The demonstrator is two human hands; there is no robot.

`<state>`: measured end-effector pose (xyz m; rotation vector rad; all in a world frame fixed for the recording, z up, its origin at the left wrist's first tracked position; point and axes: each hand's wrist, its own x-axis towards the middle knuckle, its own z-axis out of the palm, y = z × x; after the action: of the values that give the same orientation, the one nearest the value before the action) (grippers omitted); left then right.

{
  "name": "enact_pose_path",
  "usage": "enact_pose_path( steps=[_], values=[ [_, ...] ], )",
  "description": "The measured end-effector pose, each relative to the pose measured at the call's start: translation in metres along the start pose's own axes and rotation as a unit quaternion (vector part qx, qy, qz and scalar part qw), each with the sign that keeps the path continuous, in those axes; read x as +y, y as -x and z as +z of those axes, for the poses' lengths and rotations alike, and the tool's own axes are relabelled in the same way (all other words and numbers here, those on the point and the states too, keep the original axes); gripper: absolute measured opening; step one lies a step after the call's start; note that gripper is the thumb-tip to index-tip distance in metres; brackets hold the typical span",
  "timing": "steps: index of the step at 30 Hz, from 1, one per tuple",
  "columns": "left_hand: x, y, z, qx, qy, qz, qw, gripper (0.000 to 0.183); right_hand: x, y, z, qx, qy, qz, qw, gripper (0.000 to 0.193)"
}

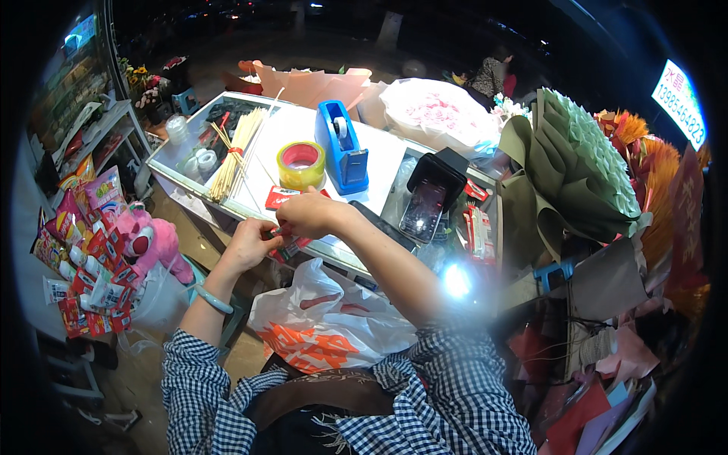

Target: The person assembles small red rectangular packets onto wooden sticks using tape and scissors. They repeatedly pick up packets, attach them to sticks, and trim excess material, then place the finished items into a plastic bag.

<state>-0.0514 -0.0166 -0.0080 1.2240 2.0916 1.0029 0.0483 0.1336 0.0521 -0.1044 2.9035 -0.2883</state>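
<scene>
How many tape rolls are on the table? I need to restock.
2: a wide yellow roll lying flat beside the blue dispenser, and a small roll mounted in that dispenser. Others may be hidden.

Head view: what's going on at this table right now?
A person in a checked shirt works at the edge of a white table. Both hands meet over a small red packet: the left hand grips it from below and the right hand pinches it from above. Behind them stand a yellow tape roll, a blue tape dispenser and a bundle of wooden skewers.
</scene>
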Motion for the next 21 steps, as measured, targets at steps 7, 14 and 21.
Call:
enact_pose_path(
  steps=[7,14,21],
  values=[
    [-0.012,0.015,-0.011,-0.129,0.219,0.019,0.967,0.021,-0.028,0.015,-0.014,0.044,0.003,-0.068,0.997,0.021],
    [-0.011,0.024,-0.003,-0.149,0.449,0.002,0.881,0.028,-0.005,0.007,-0.011,0.436,0.081,-0.081,0.893,0.02],
    [0.005,0.028,-0.006,-0.085,0.476,0.029,0.875,0.037,0.112,0.02,-0.007,0.523,-0.195,0.34,0.757,0.032]
  ],
)
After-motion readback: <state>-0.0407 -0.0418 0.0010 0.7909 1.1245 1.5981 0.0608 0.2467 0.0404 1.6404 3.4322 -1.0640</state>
